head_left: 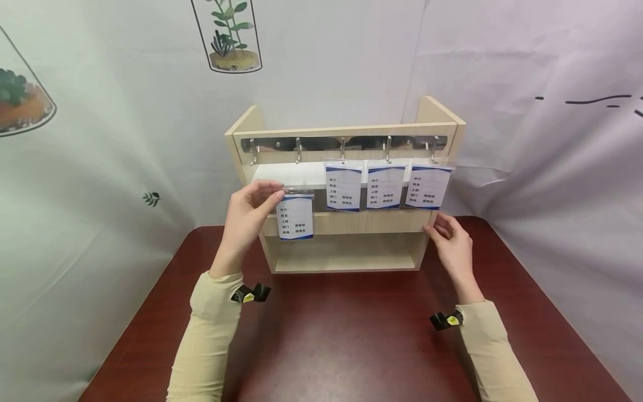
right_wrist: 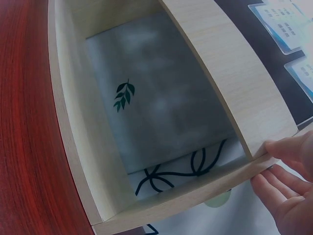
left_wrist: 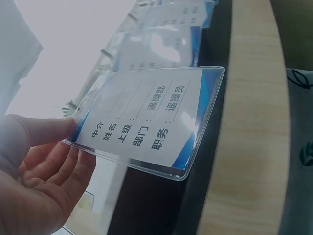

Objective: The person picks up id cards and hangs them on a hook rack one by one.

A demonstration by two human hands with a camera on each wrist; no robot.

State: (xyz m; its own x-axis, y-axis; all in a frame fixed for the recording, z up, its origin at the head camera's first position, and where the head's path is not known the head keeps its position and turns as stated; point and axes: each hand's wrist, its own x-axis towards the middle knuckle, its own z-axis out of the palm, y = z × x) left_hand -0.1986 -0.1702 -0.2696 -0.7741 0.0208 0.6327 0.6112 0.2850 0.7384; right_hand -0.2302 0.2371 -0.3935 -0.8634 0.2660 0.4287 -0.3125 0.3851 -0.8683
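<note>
My left hand [head_left: 246, 215] pinches a clear-sleeved name badge [head_left: 295, 218] by its upper left corner, between thumb and fingers. The badge is in front of the left part of a pale wooden rack [head_left: 346, 223], below the second hook [head_left: 298, 151] and apart from it. Three similar badges [head_left: 344, 187] hang from the middle and right hooks. In the right wrist view, my right hand [right_wrist: 288, 181] grips the edge of the rack's side panel [right_wrist: 195, 196], thumb on the front and fingers round the outside.
A metal strip [head_left: 321, 144] with several hooks runs across the rack's top; the two leftmost hooks bear no badge. The rack stands on a dark red table [head_left: 346, 335] against a white printed cloth [head_left: 341, 61]. An open shelf [head_left: 346, 262] lies along its bottom.
</note>
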